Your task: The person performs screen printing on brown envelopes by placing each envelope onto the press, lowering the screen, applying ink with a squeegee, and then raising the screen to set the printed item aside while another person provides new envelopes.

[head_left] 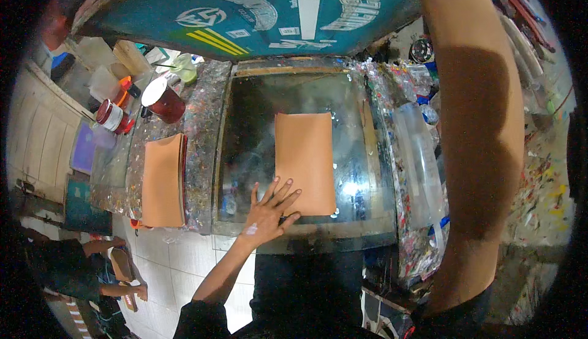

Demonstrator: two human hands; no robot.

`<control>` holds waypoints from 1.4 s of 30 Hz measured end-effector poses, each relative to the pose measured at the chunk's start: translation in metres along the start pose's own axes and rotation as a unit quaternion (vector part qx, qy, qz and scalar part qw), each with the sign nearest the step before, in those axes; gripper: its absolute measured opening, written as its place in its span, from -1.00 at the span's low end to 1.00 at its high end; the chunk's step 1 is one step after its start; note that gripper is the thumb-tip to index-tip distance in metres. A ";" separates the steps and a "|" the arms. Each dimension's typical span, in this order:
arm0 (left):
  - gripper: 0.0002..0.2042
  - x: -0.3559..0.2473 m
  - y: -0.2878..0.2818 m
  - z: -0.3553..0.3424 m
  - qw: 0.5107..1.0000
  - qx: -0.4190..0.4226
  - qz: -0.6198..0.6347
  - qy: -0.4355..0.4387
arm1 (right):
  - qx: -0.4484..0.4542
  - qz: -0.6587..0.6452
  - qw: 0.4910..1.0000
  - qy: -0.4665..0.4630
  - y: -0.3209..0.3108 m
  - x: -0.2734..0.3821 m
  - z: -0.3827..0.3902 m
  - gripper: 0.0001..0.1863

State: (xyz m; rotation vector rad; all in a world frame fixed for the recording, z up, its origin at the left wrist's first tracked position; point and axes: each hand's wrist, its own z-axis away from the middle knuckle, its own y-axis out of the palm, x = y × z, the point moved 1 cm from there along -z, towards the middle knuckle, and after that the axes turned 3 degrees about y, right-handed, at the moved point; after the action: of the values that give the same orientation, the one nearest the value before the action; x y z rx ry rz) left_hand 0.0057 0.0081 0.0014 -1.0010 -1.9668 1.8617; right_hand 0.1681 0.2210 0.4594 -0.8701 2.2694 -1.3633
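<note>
Tan sheet [309, 155], rectangular and smooth, lying flat on a dark glass plate [245, 118], near the plate's middle, long sides running away from the wearer. Left hand [264, 216] reaching in from below, palm down over the sheet's lower left corner, fingers [288, 201] spread apart, some over the sheet, the outermost over the glass. Right arm [481, 112], bare and large in view, stretching up along the right side; right hand beyond the top edge, so impossible to tell how its fingers stand. Above the plate, tilted up, a teal screen [162, 35] with white shapes and slanting yellow stripes. To the left, on the paint-flecked desk [205, 124], a pile of similar tan sheets [164, 182] with dark reddish edges. Behind that pile, a dark red mug [166, 107] with a pale inside, then a pale green cup [184, 69] farther back; left of the mug, a dark red jar [111, 115] with a white label. Right of the glass, long clear plastic [416, 161]. At lower left, a co-worker's hand [142, 291] near white floor tiles [184, 284].
</note>
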 end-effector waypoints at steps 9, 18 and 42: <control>-0.45 -0.003 -0.009 0.000 0.998 -0.044 0.032 0.010 | -0.006 0.030 0.994 0.109 -0.025 0.045 0.050 -0.17; -0.32 -0.004 -0.115 0.014 0.928 -0.344 -0.146 0.011 | -0.043 0.133 0.979 0.148 0.028 0.087 0.113 -0.30; -0.61 0.002 -0.043 0.123 0.995 -0.063 0.005 -0.078 | 0.014 0.091 0.990 0.109 0.359 -0.005 0.224 -0.82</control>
State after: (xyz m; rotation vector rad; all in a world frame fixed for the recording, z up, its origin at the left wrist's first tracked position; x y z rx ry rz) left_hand -0.0844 -0.0836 0.0236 -0.9257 -2.1973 1.8919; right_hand 0.1854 0.2006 0.0370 -0.5106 2.4150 -1.4648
